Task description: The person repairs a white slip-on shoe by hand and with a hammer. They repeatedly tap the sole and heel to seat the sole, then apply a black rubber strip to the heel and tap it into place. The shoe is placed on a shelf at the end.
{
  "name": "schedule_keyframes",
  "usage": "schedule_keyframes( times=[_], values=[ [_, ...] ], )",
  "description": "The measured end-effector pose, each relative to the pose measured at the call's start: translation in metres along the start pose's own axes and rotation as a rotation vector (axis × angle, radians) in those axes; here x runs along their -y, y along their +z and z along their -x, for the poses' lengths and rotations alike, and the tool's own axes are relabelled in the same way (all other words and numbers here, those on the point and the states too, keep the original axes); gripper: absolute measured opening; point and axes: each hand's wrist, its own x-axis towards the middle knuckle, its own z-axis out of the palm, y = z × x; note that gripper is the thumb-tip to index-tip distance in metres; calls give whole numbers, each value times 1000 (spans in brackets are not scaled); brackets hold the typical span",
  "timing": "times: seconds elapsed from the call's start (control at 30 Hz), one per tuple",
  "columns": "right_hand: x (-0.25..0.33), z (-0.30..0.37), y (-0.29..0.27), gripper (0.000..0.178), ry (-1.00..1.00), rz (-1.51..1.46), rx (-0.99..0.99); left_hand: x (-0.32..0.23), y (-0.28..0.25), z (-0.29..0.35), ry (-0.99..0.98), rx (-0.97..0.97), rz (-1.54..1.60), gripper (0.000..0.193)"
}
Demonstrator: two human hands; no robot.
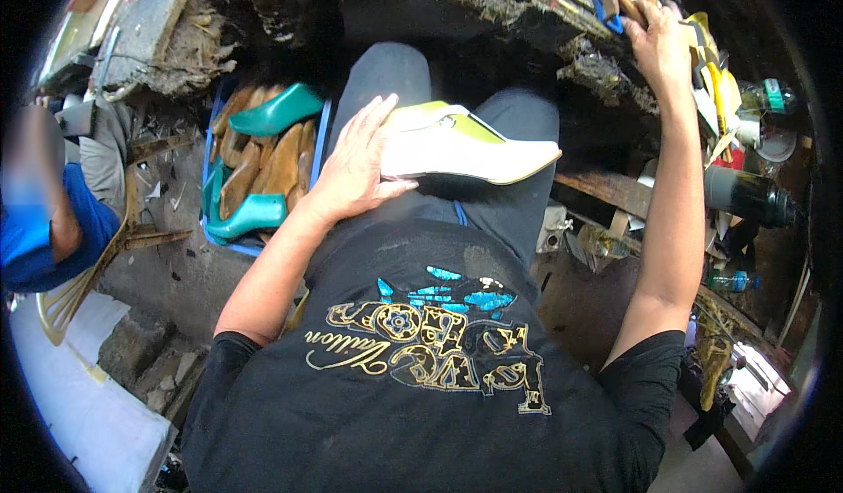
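Note:
A shoe in the making (474,152), white with a yellow-green top part and a pointed toe, lies across my thighs with its toe to the right. My left hand (356,161) holds it by the heel end, thumb along the near side and fingers over the far side. My right hand (659,47) is stretched out to the far right, among wooden-handled tools (629,3) and a blue-handled tool (604,12) at the bench edge. Its thumb and fingers look apart over the handles; no lifted tool shows in it.
Left of my knees stands a blue crate (209,226) with wooden shoe lasts (285,161) and green lasts (277,111). A ragged, worn bench edge (518,1) runs ahead. Jars and bottles (751,196) crowd the right side. Another person in blue (83,221) sits at far left.

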Motion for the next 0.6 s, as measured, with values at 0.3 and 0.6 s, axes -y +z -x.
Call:
schedule_keyframes(
  times=[0.3,0.6],
  values=[
    [106,90,-58,57,-267,-621,216,-7,-1,-3,59,-55,31,82],
    [138,138,-19,94,23,-1325,860,-22,-63,-65,-130,-194,775,90]
  ],
)
